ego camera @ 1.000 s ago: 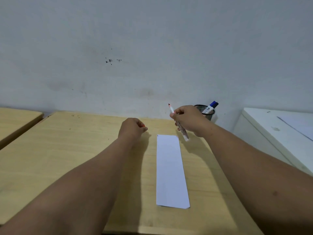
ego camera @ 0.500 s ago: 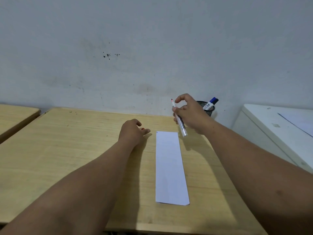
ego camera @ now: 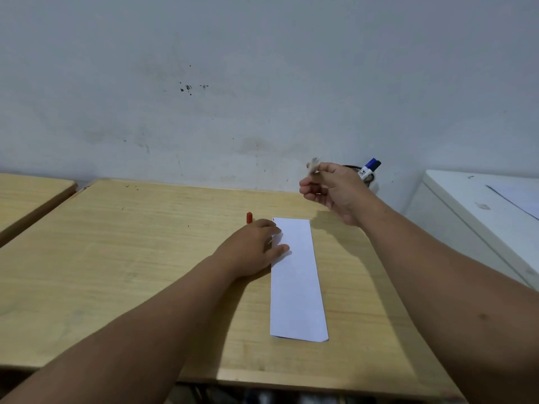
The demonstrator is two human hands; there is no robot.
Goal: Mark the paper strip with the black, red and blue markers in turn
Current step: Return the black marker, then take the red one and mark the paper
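A white paper strip (ego camera: 297, 284) lies lengthwise on the wooden desk (ego camera: 116, 258). My left hand (ego camera: 250, 249) rests flat with its fingers spread on the strip's upper left edge. A red marker cap (ego camera: 249, 217) stands on the desk just beyond that hand. My right hand (ego camera: 332, 188) is raised above the desk's far right, holding a blurred uncapped marker (ego camera: 315, 165) by its barrel. Behind it a dark mesh pen cup (ego camera: 368, 178) holds a blue-capped marker (ego camera: 368, 168) and a black-capped one beside it.
A grey wall rises right behind the desk. A white cabinet (ego camera: 481, 217) with a sheet on top stands to the right. Another wooden desk (ego camera: 26, 196) is at the left, with a gap between the two.
My left hand let go of the red cap, opened and moved right onto the paper strip. My right hand turned the marker and lifted it; the marker is now blurred.
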